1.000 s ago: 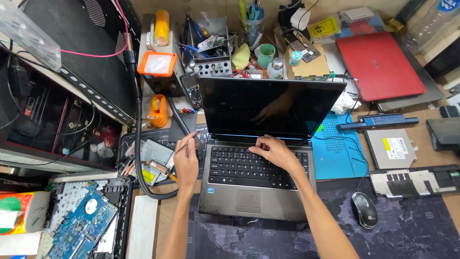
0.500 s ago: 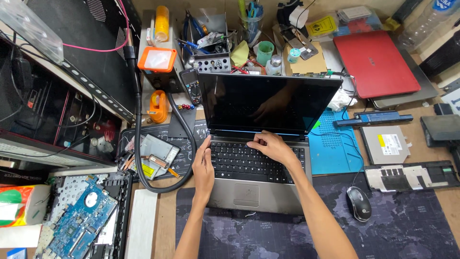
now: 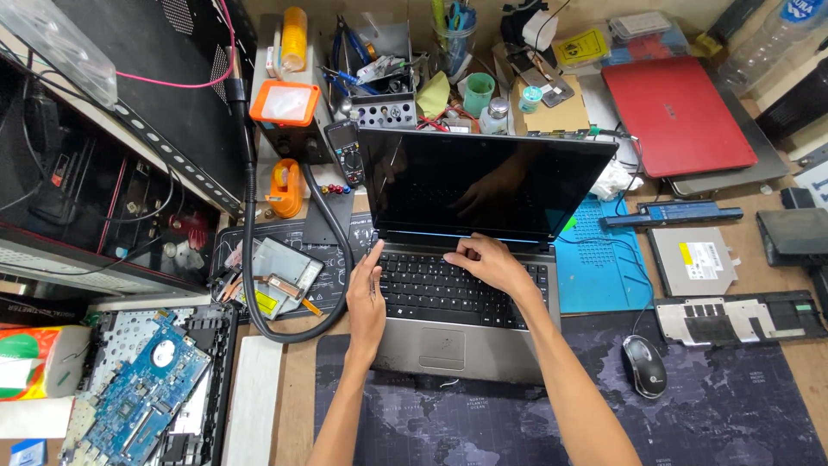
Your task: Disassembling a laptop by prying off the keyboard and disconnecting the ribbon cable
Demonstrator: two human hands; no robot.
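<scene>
Left hand [image 3: 366, 298] now beside open dark-screened laptop [image 3: 470, 259]

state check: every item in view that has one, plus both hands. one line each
open laptop: lid up, screen dark
red laptop: lid closed
mouse: untouched on the mat
circuit board: bare, exposed
left hand: flat against open laptop's left edge
right hand: fingers on the keyboard's top rows
</scene>
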